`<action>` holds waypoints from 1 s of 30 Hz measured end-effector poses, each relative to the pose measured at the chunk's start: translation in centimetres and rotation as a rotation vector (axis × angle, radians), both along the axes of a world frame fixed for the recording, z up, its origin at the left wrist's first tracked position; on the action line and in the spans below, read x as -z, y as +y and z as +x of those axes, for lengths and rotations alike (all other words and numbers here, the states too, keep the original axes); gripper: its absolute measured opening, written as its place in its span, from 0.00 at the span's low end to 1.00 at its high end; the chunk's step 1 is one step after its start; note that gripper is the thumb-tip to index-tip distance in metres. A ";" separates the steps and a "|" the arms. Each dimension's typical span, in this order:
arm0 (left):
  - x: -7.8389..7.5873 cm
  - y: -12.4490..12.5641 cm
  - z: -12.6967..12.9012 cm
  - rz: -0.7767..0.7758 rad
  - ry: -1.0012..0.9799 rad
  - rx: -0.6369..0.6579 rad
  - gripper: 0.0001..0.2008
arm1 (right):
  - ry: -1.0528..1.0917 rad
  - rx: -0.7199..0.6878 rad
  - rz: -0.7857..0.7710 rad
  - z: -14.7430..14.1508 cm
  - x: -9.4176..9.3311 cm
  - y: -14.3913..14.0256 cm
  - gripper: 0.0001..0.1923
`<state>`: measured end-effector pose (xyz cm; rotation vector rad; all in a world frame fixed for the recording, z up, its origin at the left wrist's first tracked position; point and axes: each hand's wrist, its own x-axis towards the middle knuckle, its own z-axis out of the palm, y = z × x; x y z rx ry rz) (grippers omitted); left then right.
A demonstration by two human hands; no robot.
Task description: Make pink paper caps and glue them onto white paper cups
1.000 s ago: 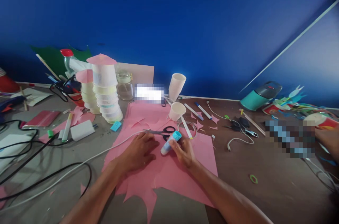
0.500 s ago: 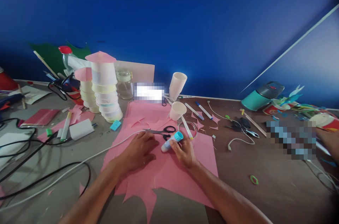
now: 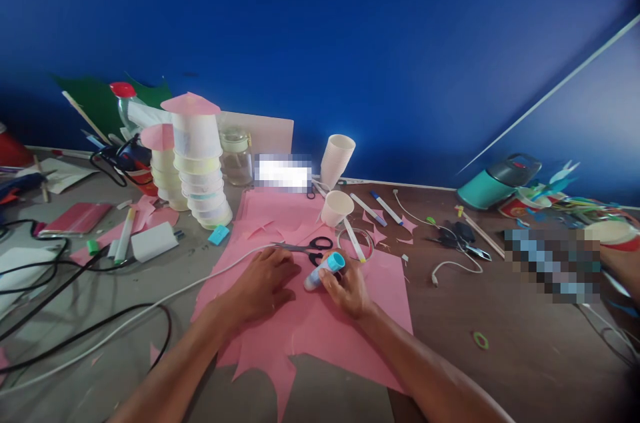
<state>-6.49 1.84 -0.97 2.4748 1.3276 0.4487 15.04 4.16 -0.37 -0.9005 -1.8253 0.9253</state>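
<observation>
Between the fingers and thumb of my right hand (image 3: pixel 349 288) is a glue stick (image 3: pixel 323 271), tilted, its blue end up and to the right. My left hand (image 3: pixel 267 283) rests on the pink paper (image 3: pixel 320 326) with fingers stretched out and nothing in it. Just beyond both hands lie scissors (image 3: pixel 315 248) with black handles. A single paper cup (image 3: pixel 337 208) stands past the scissors, and a white marker (image 3: pixel 354 241) lies beside it.
At left stand a tall cup tower (image 3: pixel 200 169) and a shorter cup tower (image 3: pixel 163 169), both with pink cone tops. A stack of cups (image 3: pixel 337 159) leans near the wall. Cables (image 3: pixel 165 303) cross the left side. Another person's hand (image 3: pixel 623 266) shows at far right.
The view has shifted very slightly. Both hands and the glue stick keep almost the same place over the pink paper.
</observation>
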 end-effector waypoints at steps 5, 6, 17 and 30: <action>-0.3 0.1 0.0 -0.035 0.011 0.012 0.15 | -0.019 -0.001 0.054 -0.1 -0.1 0.0 0.07; -0.4 0.1 0.0 -0.040 0.014 0.008 0.15 | -0.028 0.001 0.068 -0.1 -0.2 0.0 0.06; -0.5 -0.1 0.1 -0.058 0.006 0.034 0.19 | -0.174 -0.117 0.110 0.2 -0.2 0.6 0.09; -0.9 -0.1 0.3 -0.106 0.098 0.060 0.25 | -0.315 -0.179 0.225 0.9 -0.1 1.0 0.04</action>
